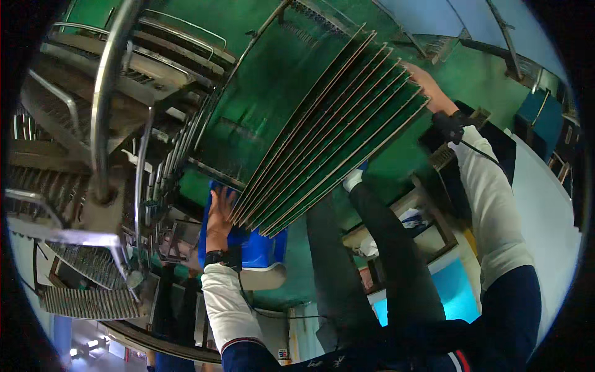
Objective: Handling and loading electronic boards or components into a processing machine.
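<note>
My two hands hold a fanned stack of long, thin dark-green boards with pale edges between them, tilted from lower left up to upper right. They look like circuit board panels. My left hand grips the lower left end, its fingers partly hidden by the boards. Round the upper right end closes my right hand, with most of its fingers behind the boards. Each wrist carries a dark band with a cable. Below the left hand stands a blue plastic bin, partly covered by my arm and the boards.
Metal slotted racks with shiny tube handles crowd the left side. A curved slotted strip lies lower left. Under me is a green floor, with my legs on it. Dark boxes and a blue box stand at right.
</note>
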### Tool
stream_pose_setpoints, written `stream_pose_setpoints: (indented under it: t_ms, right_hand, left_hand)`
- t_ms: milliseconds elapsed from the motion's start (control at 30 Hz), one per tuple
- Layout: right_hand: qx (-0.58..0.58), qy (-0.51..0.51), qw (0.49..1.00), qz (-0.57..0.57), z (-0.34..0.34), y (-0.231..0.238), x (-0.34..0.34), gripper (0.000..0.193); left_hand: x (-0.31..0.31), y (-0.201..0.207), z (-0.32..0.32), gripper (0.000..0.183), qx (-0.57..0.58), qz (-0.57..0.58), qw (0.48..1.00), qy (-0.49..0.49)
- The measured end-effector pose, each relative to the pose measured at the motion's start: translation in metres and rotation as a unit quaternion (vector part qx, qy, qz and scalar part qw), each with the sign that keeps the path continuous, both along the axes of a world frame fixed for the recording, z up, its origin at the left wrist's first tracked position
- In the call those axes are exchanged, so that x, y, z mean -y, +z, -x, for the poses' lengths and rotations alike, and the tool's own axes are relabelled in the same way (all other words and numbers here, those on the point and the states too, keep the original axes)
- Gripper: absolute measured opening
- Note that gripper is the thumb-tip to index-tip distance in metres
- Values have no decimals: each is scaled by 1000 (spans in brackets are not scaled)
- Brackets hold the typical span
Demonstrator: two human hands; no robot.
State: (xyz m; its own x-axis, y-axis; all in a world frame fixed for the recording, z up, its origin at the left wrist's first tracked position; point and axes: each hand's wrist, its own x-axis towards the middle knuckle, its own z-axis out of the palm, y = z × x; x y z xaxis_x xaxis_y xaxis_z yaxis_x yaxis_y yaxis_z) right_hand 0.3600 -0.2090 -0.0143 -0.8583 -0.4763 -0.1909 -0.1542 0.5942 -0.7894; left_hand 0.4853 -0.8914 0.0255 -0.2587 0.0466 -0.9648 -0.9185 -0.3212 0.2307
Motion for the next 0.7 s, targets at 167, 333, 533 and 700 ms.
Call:
stream_pose_setpoints:
  t_ms: [167, 333, 533, 700]
  right_hand:
    - [231, -164, 956, 78, 22, 11, 35, 67]
    - [238, -135, 960, 67, 9, 9, 25, 71]
    - [296, -184, 932, 102, -81, 41, -32, 86]
    - [323, -274, 898, 121, -169, 110, -54, 99]
  left_hand:
    - [4, 0, -10, 78, -18, -13, 1000, -15]
    - [19, -13, -30, 60, -21, 31, 999, 39]
    - [-23, 55, -8, 15, -101, 64, 991, 68]
    - [-27, 141, -26, 21, -79, 54, 995, 37]
